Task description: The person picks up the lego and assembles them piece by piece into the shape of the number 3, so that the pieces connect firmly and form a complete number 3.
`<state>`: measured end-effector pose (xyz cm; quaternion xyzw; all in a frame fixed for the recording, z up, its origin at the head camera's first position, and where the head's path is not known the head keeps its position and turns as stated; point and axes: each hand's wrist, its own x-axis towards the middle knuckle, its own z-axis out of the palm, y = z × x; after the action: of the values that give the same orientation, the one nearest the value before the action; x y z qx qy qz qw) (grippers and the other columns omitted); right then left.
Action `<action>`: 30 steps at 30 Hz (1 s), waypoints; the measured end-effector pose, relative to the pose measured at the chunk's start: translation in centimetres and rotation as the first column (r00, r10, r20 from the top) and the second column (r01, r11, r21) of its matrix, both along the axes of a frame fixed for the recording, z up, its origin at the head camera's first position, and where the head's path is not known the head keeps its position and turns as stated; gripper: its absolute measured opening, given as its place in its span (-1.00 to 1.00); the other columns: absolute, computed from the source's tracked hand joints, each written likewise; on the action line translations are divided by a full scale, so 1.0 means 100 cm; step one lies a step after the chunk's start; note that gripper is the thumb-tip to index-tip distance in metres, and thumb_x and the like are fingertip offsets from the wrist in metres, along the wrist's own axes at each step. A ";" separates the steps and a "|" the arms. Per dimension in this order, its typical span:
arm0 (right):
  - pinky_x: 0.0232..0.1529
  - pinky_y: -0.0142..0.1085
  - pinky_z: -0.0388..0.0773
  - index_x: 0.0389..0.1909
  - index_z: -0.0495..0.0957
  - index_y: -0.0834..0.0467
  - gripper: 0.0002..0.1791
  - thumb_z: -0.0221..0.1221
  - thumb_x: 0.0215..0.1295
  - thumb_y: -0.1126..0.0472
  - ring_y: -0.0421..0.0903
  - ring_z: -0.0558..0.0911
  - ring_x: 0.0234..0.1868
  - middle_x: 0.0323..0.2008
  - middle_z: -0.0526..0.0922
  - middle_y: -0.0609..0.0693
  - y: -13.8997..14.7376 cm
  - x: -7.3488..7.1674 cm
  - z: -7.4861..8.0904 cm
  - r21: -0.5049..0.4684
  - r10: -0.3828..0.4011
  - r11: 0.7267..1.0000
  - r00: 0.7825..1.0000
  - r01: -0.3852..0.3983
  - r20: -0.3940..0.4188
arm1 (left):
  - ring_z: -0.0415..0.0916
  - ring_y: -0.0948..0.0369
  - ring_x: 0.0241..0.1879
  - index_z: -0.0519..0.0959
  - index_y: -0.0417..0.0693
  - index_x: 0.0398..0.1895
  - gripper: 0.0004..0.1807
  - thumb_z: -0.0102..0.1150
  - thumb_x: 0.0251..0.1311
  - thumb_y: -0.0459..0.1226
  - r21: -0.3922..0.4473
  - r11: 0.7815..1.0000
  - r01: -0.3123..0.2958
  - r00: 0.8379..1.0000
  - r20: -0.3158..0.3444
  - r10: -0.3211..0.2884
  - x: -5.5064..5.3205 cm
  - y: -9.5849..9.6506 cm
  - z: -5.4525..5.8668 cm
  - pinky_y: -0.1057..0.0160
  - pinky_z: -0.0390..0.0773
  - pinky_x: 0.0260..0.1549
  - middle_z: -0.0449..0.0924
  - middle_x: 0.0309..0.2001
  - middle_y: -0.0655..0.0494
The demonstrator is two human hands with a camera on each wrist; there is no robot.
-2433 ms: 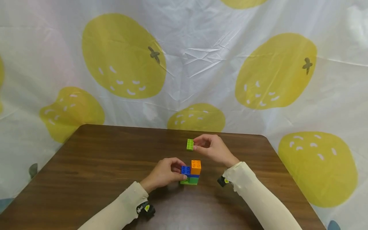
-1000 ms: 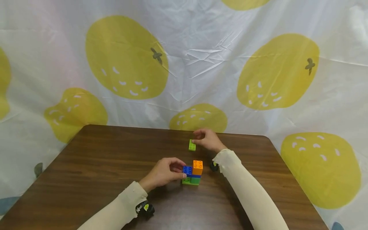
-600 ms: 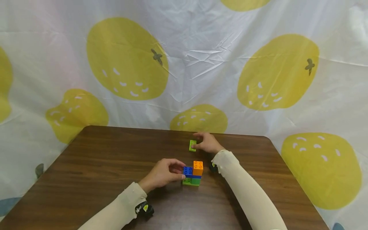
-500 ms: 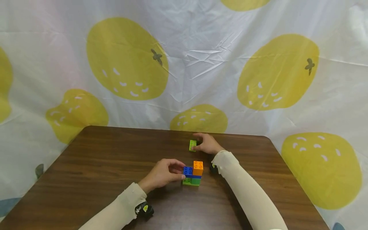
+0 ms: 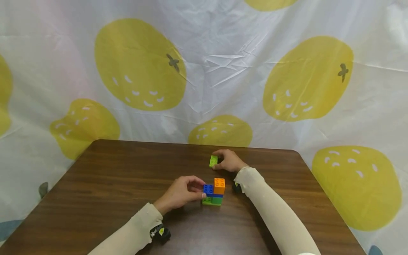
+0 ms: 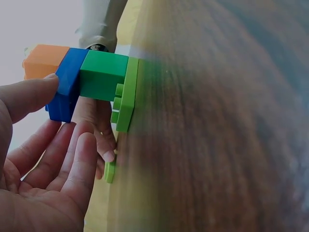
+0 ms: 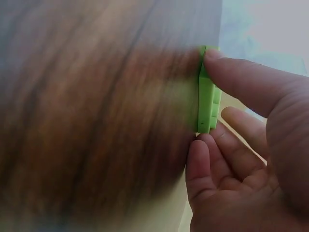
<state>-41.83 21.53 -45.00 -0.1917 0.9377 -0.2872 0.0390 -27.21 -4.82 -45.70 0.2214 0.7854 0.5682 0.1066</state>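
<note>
My left hand steadies a small stack of toy building bricks on the table. Its thumb and fingers pinch a blue brick from two sides. On the blue brick sits an orange brick; beneath it is a green brick, standing on a lime-green base plate. Farther back, a second lime-green plate lies studs up on the table. My right hand pinches it, thumb at the near end and fingers at the far end, as the right wrist view shows.
The brown wooden table spreads around both hands. Behind it hangs a white curtain printed with yellow fruit. The back table edge runs just beyond the right hand.
My right hand moved back from the lime-green plate's right side, laid its thumb over the studs, then shifted to grip the two ends. The plate stays nearly in place; my left hand keeps its hold.
</note>
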 end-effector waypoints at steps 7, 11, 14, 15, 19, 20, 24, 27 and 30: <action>0.35 0.08 0.55 0.40 0.55 0.17 -0.23 0.55 0.17 0.08 0.15 0.62 0.29 0.33 0.64 0.15 0.001 0.003 0.001 -0.010 0.004 1.000 1.000 -0.004 -0.010 | 0.75 0.16 -0.11 0.70 -0.13 0.06 -0.60 0.55 0.21 -0.20 0.012 1.000 0.004 1.000 0.005 -0.004 0.000 0.001 -0.003 0.23 0.77 -0.17 0.78 -0.02 -0.04; 0.34 0.07 0.56 0.40 0.55 0.15 -0.23 0.53 0.18 0.03 0.14 0.63 0.27 0.31 0.65 0.16 0.004 0.003 0.002 -0.022 -0.003 1.000 1.000 0.002 -0.014 | 0.75 0.16 -0.12 0.70 -0.14 0.05 -0.61 0.55 0.21 -0.21 0.022 1.000 0.007 1.000 -0.001 -0.007 -0.001 0.001 -0.002 0.24 0.77 -0.18 0.78 -0.04 -0.05; 0.30 0.06 0.58 0.40 0.56 0.11 -0.24 0.51 0.19 -0.04 0.12 0.65 0.23 0.27 0.68 0.15 0.005 0.004 0.003 -0.021 -0.010 1.000 1.000 0.010 -0.006 | 0.75 0.15 -0.12 0.69 -0.16 0.05 -0.61 0.55 0.21 -0.21 0.027 1.000 0.010 1.000 -0.011 -0.010 -0.001 0.001 -0.002 0.24 0.77 -0.18 0.78 -0.04 -0.06; 0.28 0.06 0.59 0.40 0.57 0.10 -0.25 0.50 0.20 -0.06 0.11 0.65 0.22 0.25 0.68 0.15 0.006 0.005 0.003 -0.023 -0.011 1.000 1.000 0.011 -0.001 | 0.75 0.14 -0.11 0.69 -0.16 0.05 -0.61 0.55 0.21 -0.21 0.027 1.000 0.010 1.000 -0.015 -0.010 -0.001 0.001 -0.001 0.24 0.77 -0.17 0.78 -0.03 -0.06; 0.26 0.06 0.61 0.36 0.62 0.00 -0.34 0.43 0.26 -0.14 0.06 0.67 0.17 0.20 0.72 0.07 0.006 0.007 0.004 -0.025 -0.025 0.999 1.000 0.025 0.011 | 0.76 0.13 -0.10 0.69 -0.16 0.05 -0.61 0.55 0.22 -0.21 0.028 1.000 0.010 1.000 -0.016 -0.010 -0.001 0.000 -0.001 0.23 0.77 -0.16 0.78 -0.03 -0.06; 0.26 0.06 0.61 0.33 0.64 -0.02 -0.37 0.42 0.28 -0.15 0.05 0.68 0.17 0.19 0.73 0.04 0.005 0.008 0.004 -0.026 -0.029 0.999 1.000 0.029 0.012 | 0.76 0.13 -0.09 0.69 -0.16 0.05 -0.61 0.55 0.22 -0.21 0.027 1.000 0.009 1.000 -0.017 -0.009 -0.001 0.001 0.000 0.23 0.77 -0.16 0.78 -0.03 -0.06; 0.22 0.01 0.62 0.20 0.72 -0.09 -0.48 0.39 0.29 -0.20 -0.02 0.68 0.09 0.14 0.76 -0.04 0.005 0.010 0.004 -0.021 -0.028 0.999 1.000 0.028 -0.006 | 0.76 0.12 -0.09 0.69 -0.17 0.06 -0.61 0.54 0.23 -0.21 0.022 1.000 0.005 1.000 -0.019 -0.005 -0.001 0.001 0.000 0.22 0.77 -0.15 0.78 -0.02 -0.06; 0.18 0.00 0.61 0.13 0.75 -0.10 -0.53 0.40 0.27 -0.20 -0.04 0.67 0.03 0.08 0.78 -0.06 0.004 0.012 0.006 -0.034 -0.012 0.999 1.000 0.011 -0.024 | 0.76 0.13 -0.08 0.69 -0.17 0.07 -0.61 0.54 0.23 -0.21 0.017 1.000 0.004 1.000 -0.017 -0.004 0.000 0.001 0.000 0.22 0.77 -0.15 0.78 -0.02 -0.06; 0.18 0.01 0.61 0.11 0.75 -0.08 -0.56 0.41 0.28 -0.18 -0.03 0.66 0.02 0.08 0.78 -0.06 0.004 0.015 0.008 -0.054 0.010 0.998 0.999 -0.012 -0.046 | 0.76 0.15 -0.09 0.69 -0.16 0.06 -0.61 0.53 0.23 -0.20 0.011 1.000 0.002 1.000 -0.018 -0.002 -0.001 0.001 -0.001 0.24 0.76 -0.14 0.78 -0.03 -0.04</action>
<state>-40.37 21.93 -44.17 -0.2044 0.9291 -0.3079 0.0139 -27.26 -4.76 -45.80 0.2278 0.7830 0.5703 0.0988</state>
